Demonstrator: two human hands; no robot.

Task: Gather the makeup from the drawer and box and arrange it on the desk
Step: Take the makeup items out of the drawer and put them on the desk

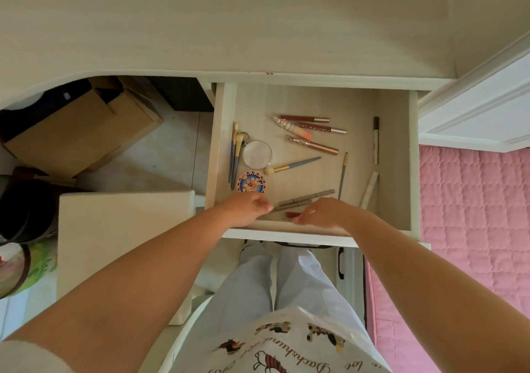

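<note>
Pale wood lines the open drawer, pulled out below the desk so its contents lie in easy reach from above. Both hands sit at the near edge: the left hand has its fingers curled by grey pencils, though whether it pinches anything I cannot tell; the right hand bends its fingertips down onto a small red tube, seemingly about to pick it up, the grip itself hidden. Farther in lie lip tubes, brushes along the left wall, a round mirror and a patterned compact, loose and scattered, so each probably needs its own pick. Nothing shows on the desk yet, so gathering looks barely begun. A cardboard box stands under the desk, left.
</note>
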